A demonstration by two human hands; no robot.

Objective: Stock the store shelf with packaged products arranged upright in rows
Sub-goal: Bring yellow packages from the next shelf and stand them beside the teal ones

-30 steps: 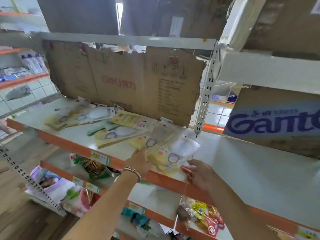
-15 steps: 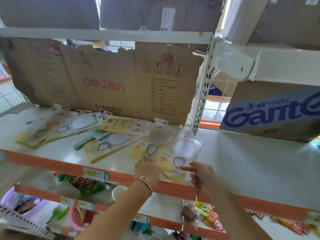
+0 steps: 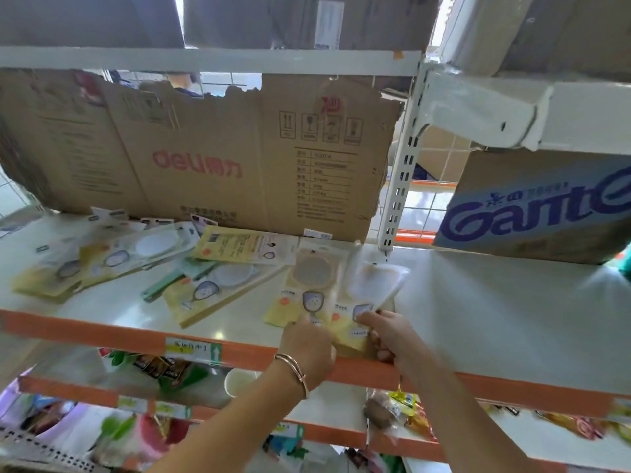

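Observation:
Flat yellow product packs lie on the white shelf (image 3: 495, 319) with its orange front edge. My left hand (image 3: 309, 346), with a bracelet at the wrist, pinches the near end of one yellow pack (image 3: 307, 288) showing a round brown item. My right hand (image 3: 389, 336) grips the near end of the neighbouring pack (image 3: 372, 285) with a white item. Both packs lie flat, side by side, pointing away from me. More yellow packs (image 3: 208, 288) and a green-handled one (image 3: 164, 285) are scattered flat to the left.
A torn brown cardboard sheet (image 3: 205, 158) stands along the shelf's back. A white slotted upright (image 3: 399, 186) divides the bays. A blue-printed carton (image 3: 539, 206) sits at the right back. Lower shelves hold snack bags (image 3: 403, 411) and colourful packets (image 3: 119, 435).
The view has moved closer and the two packs now lie straighter, side by side. My right hand has come up from the shelf edge and taken hold of the right pack.

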